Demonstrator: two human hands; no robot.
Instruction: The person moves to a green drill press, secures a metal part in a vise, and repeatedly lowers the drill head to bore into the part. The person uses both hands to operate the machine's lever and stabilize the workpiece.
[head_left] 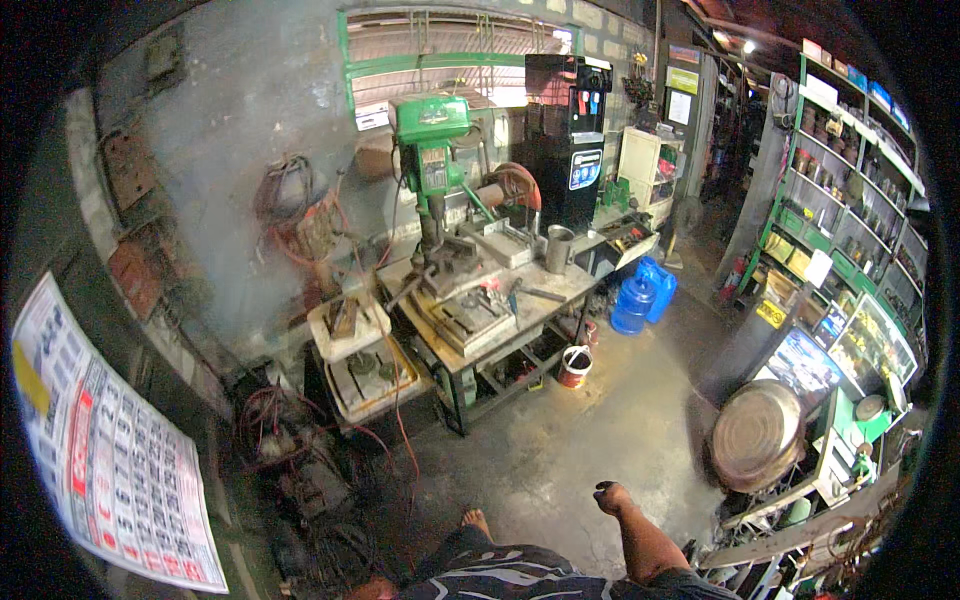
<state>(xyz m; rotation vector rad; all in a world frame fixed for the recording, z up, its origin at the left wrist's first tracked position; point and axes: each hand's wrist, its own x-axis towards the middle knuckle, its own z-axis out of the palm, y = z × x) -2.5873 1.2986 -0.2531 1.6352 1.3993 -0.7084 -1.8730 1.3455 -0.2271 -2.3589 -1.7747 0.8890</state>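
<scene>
My right hand (613, 498) is held out over the concrete floor at the lower middle, its fingers curled. A small dark patch shows at the fingertips; whether it is a thing held or shadow is unclear. At the bottom edge, left of my dark patterned shirt (520, 575), only a bit of skin from my left arm or hand (372, 589) appears, with no fingers visible. Ahead stands a workbench (470, 352) with a green drill press (432, 165). A metal pitcher (559, 250) and a hammer-like tool (540, 294) rest on the bench. Neither hand touches these.
Beside the bench are a bucket (574, 368) and a blue water jug (632, 306). A black water dispenser (565, 200) stands behind. At right are a large round rusty metal piece (757, 435) and loaded shelves (840, 200). Left are a wall calendar (130, 470) and tangled cables (275, 415).
</scene>
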